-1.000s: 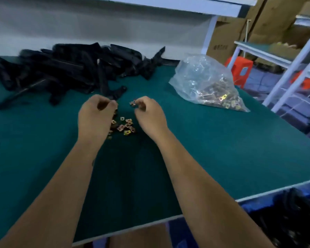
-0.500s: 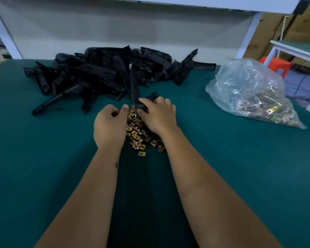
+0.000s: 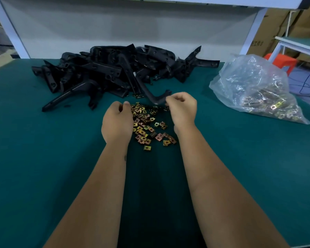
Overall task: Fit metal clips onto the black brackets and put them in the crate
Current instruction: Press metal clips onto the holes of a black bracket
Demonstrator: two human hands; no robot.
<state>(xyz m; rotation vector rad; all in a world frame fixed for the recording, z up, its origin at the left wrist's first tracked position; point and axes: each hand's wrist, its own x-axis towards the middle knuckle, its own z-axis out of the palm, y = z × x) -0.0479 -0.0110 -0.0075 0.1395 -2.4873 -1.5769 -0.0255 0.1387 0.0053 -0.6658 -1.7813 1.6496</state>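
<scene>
Loose brass-coloured metal clips (image 3: 147,126) are scattered on the green table (image 3: 43,149) between my hands. Behind them is a heap of black brackets (image 3: 106,72), and one hooked bracket (image 3: 155,100) reaches forward to the clips. My left hand (image 3: 117,122) hovers at the left edge of the clips with its fingers curled and its thumb on the forefinger; whatever is inside is hidden. My right hand (image 3: 182,110) is at the far right of the clips, beside the bracket's bend, its fingertips pinching a small clip.
A clear plastic bag (image 3: 254,90) of more clips lies at the right of the table. A grey back panel and white frame posts (image 3: 250,27) stand behind the heap. Cardboard boxes and a red stool (image 3: 283,61) are off to the right.
The view swung left and closer. My right hand lifted off the bracket's end and curled into a pinch. My left hand stayed at the left of the clips.
</scene>
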